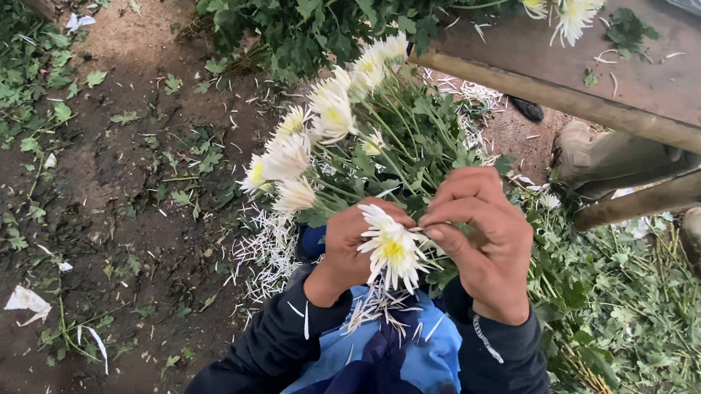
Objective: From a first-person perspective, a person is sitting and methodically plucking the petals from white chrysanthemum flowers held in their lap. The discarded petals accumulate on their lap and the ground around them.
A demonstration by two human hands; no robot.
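Observation:
My left hand grips the stems of a bunch of white, yellow-centred flowers that point away from me. One white flower head faces the camera just in front of that hand. My right hand is closed over the leafy stems beside it, its fingertips pinching at the petals of that flower head. Loose white petals lie on my blue apron below the hands.
A rough wooden table runs across the upper right, with more flowers on it and a leafy heap beside it. Another person's boots stand under the table. Stripped leaves, petals and paper scraps litter the dirt floor.

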